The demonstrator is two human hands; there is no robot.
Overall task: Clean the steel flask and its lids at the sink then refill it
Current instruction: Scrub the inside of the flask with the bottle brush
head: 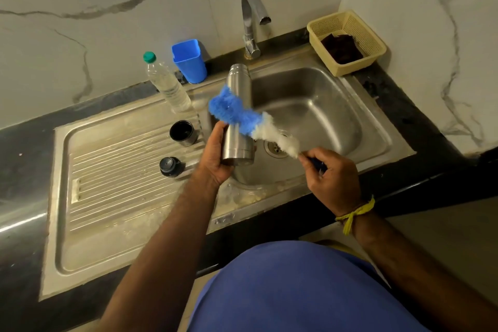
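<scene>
Over the sink basin (318, 105), near its left wall, the left hand (215, 153) grasps the steel flask (239, 113) by its lower body, fingers curled round the base end, while the right hand (331, 170) pinches the dark handle of a bottle brush (242, 113) whose blue and white bristles lie across the flask's outer side. The flask's long axis runs away from the person, base nearest the body and the narrower neck end pointing toward the tap (252, 19) and back wall, tilted slightly from upright; whether the mouth is open cannot be told from this angle. The brush crosses it on a diagonal, blue tip up and left, handle down and right. Several things could go wrong from here. A wet, smooth steel body held only near its base may slip through the palm if the brush pushes sideways hard, and the flask would drop onto the basin or knock the rim. A wide stroke to the left could sweep the bristles into the plastic water bottle (167, 83) or the blue cup (190, 60) standing just beyond the basin edge. The two lids, the cup lid (182, 132) and the stopper (171, 166), sit on the ribbed drainboard (107, 170) close to the left forearm, so a careless elbow shift might roll them off.
</scene>
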